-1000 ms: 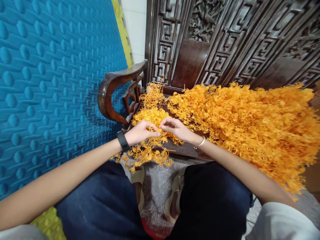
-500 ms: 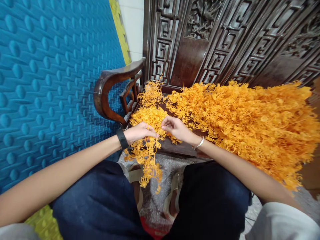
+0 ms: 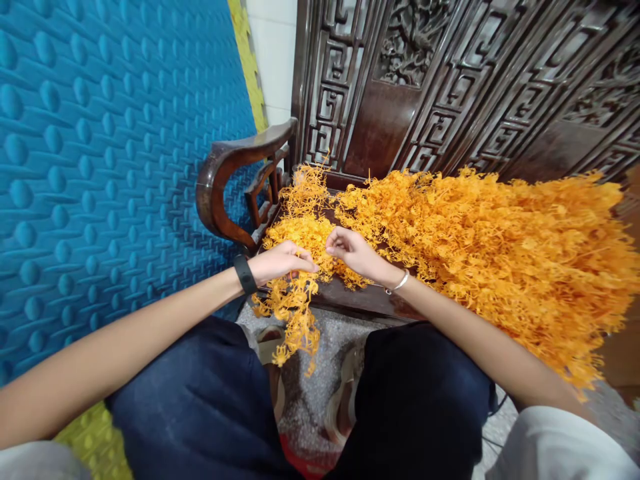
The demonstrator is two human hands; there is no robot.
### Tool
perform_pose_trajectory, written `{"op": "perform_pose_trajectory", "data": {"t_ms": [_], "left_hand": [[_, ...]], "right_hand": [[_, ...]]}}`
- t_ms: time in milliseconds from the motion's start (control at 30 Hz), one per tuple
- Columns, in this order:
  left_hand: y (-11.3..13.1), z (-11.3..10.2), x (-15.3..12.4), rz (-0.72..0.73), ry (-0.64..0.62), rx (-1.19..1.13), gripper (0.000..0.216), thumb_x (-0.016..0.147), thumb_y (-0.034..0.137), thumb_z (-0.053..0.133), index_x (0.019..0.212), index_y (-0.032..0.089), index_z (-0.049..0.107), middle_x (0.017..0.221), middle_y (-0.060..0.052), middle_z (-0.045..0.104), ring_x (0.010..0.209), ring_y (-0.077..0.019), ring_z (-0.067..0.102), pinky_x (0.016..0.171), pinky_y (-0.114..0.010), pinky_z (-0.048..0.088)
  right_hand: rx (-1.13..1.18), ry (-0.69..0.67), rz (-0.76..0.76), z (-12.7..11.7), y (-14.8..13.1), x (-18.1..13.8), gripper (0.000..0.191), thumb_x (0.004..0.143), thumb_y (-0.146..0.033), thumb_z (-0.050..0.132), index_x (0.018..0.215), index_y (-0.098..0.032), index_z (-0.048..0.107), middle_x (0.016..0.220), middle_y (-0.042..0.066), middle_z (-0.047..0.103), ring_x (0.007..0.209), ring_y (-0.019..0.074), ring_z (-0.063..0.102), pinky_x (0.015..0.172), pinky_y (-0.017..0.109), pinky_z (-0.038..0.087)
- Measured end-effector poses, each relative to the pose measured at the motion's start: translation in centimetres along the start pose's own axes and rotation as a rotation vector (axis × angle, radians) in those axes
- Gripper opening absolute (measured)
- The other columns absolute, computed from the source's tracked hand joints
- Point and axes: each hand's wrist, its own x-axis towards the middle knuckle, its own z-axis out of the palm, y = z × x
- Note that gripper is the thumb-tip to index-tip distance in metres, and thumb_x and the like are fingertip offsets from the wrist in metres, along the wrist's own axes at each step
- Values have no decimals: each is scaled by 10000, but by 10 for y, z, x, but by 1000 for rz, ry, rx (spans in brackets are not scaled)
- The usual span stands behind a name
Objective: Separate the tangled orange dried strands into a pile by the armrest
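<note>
My left hand, with a black band on the wrist, is closed on a hanging bunch of orange plastic sprigs that dangles over the front edge of the dark wooden bench. My right hand, wearing a silver bracelet, is curled with its fingertips pinched at the same orange strands, close to the left hand. A small heap of orange sprigs lies just behind both hands. A much larger orange pile covers the seat to the right.
The bench's curved armrest stands left of the hands, its carved backrest behind. A blue padded wall fills the left side. My knees in dark trousers and sandalled feet on the speckled floor are below.
The bunch in my left hand first lay spread near the bench edge, then hung down in a long strand; now it is slightly more gathered. Both hands stayed almost in place.
</note>
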Motion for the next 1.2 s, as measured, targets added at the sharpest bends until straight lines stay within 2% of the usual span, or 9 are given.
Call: {"op": "perform_pose_trajectory", "data": {"t_ms": [200,367,467,633,800,900,1000,1200], "left_hand": [[2,3,-1,15,12,-44,226,675,336,612,557,150,562,522,28,432,508,-82,356,476,-219,307],[3,7,-2,22,53,-47,328,682,384,594,493,173,429,480,55,321,457,-69,301,452,-219,283],[1,8,-1,29,28,-22,357,656,401,605,476,175,395,469,63,292,452,-65,284,461,-221,285],[-1,7,0,39,-48,45,266,681,362,578,529,154,513,483,59,335,473,-71,302,484,-222,275],[-2,7,2,47,-62,85,258,687,376,571,571,146,576,466,59,327,463,-75,295,477,-230,238],[-2,8,4,48,-37,80,254,690,369,565,568,146,569,457,60,323,459,-74,292,475,-227,236],[-2,9,3,52,-12,90,248,692,351,562,547,151,540,431,69,298,430,-65,255,456,-228,178],[-1,12,1,70,-20,115,229,691,318,544,538,150,517,422,80,269,416,-59,224,460,-234,137]], "right_hand": [[130,-26,81,-7,-6,1,171,696,-199,654,701,-165,487,620,-44,499,575,74,470,585,239,402],[280,-146,143,-4,-8,-4,193,704,-292,662,741,-160,526,689,-27,554,645,76,537,663,245,446],[306,-188,179,-1,-9,-8,256,635,-288,723,758,-154,542,689,-25,578,654,80,549,661,239,437],[287,-140,168,-3,-9,-10,241,585,-253,748,700,-145,567,658,-35,571,615,74,520,629,238,413],[276,-131,211,-7,-8,-8,184,576,-172,721,674,-138,569,628,-36,572,602,75,513,619,240,402],[278,-104,208,-7,-9,-8,161,582,-142,699,676,-135,569,624,-38,575,601,72,514,620,237,400],[282,-98,204,-9,-9,-9,176,570,-149,712,666,-131,566,623,-34,581,604,74,521,621,235,402],[296,-93,235,-11,-9,-13,192,566,-189,729,661,-137,570,607,-35,585,589,76,523,618,241,404]]}}
